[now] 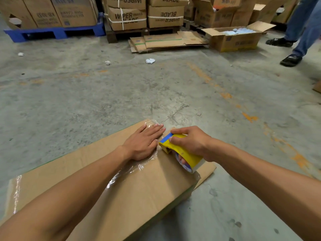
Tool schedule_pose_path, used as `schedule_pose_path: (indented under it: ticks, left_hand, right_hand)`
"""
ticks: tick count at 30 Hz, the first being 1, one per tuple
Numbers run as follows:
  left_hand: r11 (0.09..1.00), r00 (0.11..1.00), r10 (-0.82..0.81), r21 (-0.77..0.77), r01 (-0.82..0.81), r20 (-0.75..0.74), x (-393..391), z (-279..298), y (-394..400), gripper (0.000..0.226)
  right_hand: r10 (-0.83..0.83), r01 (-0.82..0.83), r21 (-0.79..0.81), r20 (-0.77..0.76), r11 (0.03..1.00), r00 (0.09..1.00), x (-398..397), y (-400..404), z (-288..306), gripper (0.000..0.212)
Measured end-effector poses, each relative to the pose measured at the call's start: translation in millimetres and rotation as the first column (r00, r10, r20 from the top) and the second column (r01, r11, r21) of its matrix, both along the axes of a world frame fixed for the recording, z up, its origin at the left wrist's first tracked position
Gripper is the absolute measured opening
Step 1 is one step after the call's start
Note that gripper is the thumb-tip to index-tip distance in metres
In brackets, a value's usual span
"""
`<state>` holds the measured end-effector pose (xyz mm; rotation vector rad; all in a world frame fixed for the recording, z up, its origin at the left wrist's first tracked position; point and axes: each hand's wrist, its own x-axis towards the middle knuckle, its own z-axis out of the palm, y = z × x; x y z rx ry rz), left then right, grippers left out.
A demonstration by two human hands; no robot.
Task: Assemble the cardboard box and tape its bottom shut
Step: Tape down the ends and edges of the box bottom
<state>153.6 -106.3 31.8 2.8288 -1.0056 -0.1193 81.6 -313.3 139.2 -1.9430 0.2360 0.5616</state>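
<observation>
A brown cardboard box [66,171] stands on the concrete floor with its closed bottom flaps facing up. A strip of clear tape [132,168] runs wrinkled along the middle seam to the far edge. My left hand [145,142] lies flat, palm down, on the tape near the far end of the seam. Just to its right, my right hand [190,142] grips a yellow and blue tape dispenser [180,152] that rests on the box top, its blade end pointing at my left hand.
A flap [206,171] sticks out from the box's right side. Flattened cartons [166,41] lie ahead near pallets of stacked boxes [145,14]. An open carton [238,38] stands at the far right beside another person's legs [300,32]. Crumpled paper [150,61] dots the floor.
</observation>
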Motion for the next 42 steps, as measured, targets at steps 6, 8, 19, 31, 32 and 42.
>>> schedule_pose_path:
  ticks: [6,8,19,31,32,42]
  left_hand:
    - [1.0,1.0,0.008,-0.018,-0.008,0.003,1,-2,3,0.062]
    - [1.0,1.0,0.004,-0.013,-0.004,0.006,1,-2,3,0.06]
    - [0.999,0.997,-0.046,0.021,0.045,0.062,-35,22,-21,0.069]
    - [0.982,0.984,-0.177,0.055,0.178,-0.016,-61,7,-27,0.06]
    - [0.983,0.984,-0.176,0.052,0.177,-0.017,-59,7,-26,0.06]
    - [0.985,0.985,-0.175,0.013,0.175,0.009,-54,3,-24,0.059]
  right_hand:
    - [0.039,-0.043,-0.04,-0.079,0.998,0.996,-48,-29,9,0.043]
    - [0.035,-0.04,-0.049,-0.096,0.998,0.995,-64,-39,12,0.041]
    - [-0.079,0.077,-0.023,-0.084,0.997,0.993,-82,-53,3,0.037]
    - [-0.084,0.083,-0.008,-0.058,0.996,0.995,-62,-45,2,0.04]
    - [-0.082,0.083,-0.001,-0.056,0.997,0.995,-60,-45,1,0.04]
    - [-0.002,-0.001,-0.031,-0.117,1.0,0.993,-99,-87,3,0.037]
